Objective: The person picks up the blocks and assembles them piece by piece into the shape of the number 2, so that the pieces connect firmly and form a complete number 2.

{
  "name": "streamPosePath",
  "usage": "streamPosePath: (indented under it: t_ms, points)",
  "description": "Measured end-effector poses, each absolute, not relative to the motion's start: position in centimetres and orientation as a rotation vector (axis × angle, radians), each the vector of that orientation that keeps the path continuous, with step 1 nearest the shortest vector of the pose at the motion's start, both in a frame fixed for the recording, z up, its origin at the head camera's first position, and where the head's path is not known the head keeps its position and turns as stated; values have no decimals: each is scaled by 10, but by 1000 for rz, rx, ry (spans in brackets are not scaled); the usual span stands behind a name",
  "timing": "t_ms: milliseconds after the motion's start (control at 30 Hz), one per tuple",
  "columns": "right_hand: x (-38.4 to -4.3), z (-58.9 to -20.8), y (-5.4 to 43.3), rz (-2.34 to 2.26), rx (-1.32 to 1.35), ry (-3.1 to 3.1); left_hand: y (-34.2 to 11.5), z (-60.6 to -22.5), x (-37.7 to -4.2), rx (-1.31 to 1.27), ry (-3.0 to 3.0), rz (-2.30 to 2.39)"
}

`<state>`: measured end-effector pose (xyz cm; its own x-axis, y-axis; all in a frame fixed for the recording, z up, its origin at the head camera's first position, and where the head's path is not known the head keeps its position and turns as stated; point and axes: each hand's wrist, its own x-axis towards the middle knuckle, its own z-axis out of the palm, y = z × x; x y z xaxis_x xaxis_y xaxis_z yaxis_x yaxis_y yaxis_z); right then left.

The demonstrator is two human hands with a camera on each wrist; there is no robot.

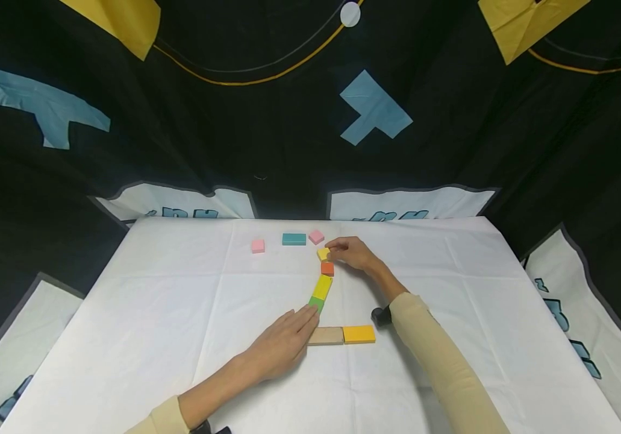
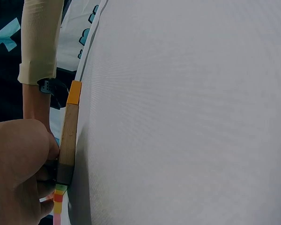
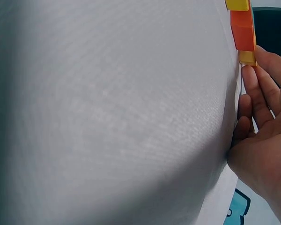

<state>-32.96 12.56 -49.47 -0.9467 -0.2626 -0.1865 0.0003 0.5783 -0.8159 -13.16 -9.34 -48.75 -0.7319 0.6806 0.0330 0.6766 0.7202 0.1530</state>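
Observation:
A curved row of wooden blocks lies on the white cloth in the head view: a green block (image 1: pixel 317 303), a yellow block (image 1: pixel 321 287), an orange-red block (image 1: pixel 327 269) and a small yellow block (image 1: pixel 323 254). My right hand (image 1: pixel 352 252) pinches that small yellow block at the far end, between thumb and fingers; the right wrist view shows the fingertips against the same yellow block (image 3: pixel 247 57). With fairly straight fingers, my left hand (image 1: pixel 283 340) touches the green block and partly covers a natural wood block (image 1: pixel 326 336). An orange-yellow block (image 1: pixel 359 334) adjoins the wood block.
Beyond the row lie a pink block (image 1: pixel 316 237), a teal block (image 1: pixel 294 239) and another pink block (image 1: pixel 258 246). The white cloth (image 1: pixel 142 289) covers the table, with a black patterned curtain (image 1: pixel 223 132) behind its far edge.

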Motion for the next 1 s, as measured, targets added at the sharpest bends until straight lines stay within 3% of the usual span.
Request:
streamPosePath:
  t_ms: [1000]
  points:
    - [-332, -497, 127, -1292, -292, 2522, -94, -486, -132, 1155, 2897, 244]
